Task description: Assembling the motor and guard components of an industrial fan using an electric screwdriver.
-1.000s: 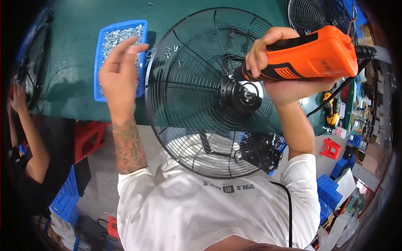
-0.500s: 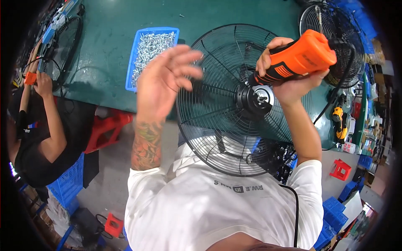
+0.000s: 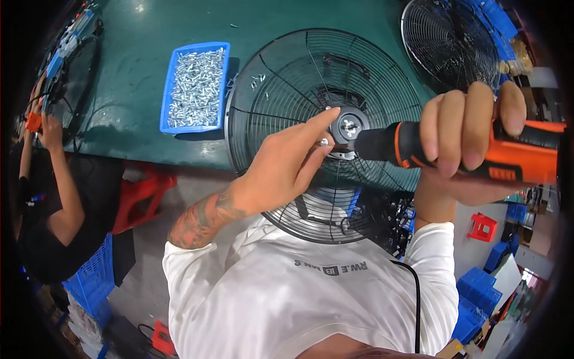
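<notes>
A round black wire fan guard (image 3: pixel 269 66) lies over the table's near edge, with a dark hub (image 3: pixel 350 116) and metal shaft at its middle. Beside this hub, my left hand (image 3: pixel 281 158) pinches a small silver screw (image 3: pixel 324 142) between thumb and forefinger. My right hand (image 3: pixel 463 131) is wrapped round an orange and black power screwdriver (image 3: pixel 520 170), held level above the guard. Its black nose points left at the hub, close to my left fingertips. The driver's tip and part of the hub's near side are hidden.
A blue tray (image 3: pixel 163 113) full of silver screws stands left of the guard on the green table (image 3: pixel 137 66). Several loose screws (image 3: pixel 258 79) lie near it. Another fan guard (image 3: pixel 442 42) is at the back right. On the left, a co-worker's hand (image 3: pixel 52 131) works.
My left hand has come from beside the screw tray to the hub, now pinching a screw. The screwdriver has moved right and nearer, its nose now level toward the hub.
</notes>
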`<state>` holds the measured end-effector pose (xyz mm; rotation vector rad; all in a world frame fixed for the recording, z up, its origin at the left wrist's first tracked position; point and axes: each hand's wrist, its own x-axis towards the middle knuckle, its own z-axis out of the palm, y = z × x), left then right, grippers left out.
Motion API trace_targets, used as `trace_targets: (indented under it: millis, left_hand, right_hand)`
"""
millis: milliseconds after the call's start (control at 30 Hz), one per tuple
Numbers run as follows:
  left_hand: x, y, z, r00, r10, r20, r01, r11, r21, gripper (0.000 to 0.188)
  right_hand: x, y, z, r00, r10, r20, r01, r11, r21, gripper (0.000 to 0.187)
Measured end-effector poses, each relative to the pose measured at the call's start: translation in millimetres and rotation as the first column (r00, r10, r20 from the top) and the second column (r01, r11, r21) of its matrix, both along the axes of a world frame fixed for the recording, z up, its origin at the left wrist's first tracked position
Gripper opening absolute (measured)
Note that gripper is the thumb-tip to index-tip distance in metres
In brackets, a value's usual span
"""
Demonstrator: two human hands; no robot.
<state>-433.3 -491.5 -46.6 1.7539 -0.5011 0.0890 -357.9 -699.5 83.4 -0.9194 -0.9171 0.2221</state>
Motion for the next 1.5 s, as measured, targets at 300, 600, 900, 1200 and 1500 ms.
trace_targets:
  millis: [300,600,900,1200,1500]
  left_hand:
    - [-6,-6,0,0.996,-0.049,0.07,0.047,0.998,0.029,0.056]
    - [-4,2,2,0.994,-0.027,0.106,0.014,0.992,0.123,0.069]
    - [69,153,-45,0.812,0.524,0.256,-0.571,0.621,0.537,0.036]
    - [78,143,-64,0.866,0.427,0.262,-0.478,0.548,0.687,0.009]
    - [73,143,-63,0.858,0.462,0.225,-0.487,0.591,0.644,0.008]
  right_hand:
    - [-14,-10,-7,0.997,0.076,-0.027,-0.078,0.994,-0.079,0.047]
    - [-10,-5,-16,0.991,0.105,-0.078,-0.11,0.992,-0.06,0.052]
    - [-15,10,-68,0.978,-0.127,-0.168,0.105,0.985,-0.134,0.113]
    - [-17,14,-75,0.964,-0.124,-0.235,0.064,0.967,-0.248,0.093]
    - [-18,13,-79,0.975,-0.104,-0.196,0.051,0.965,-0.258,0.026]
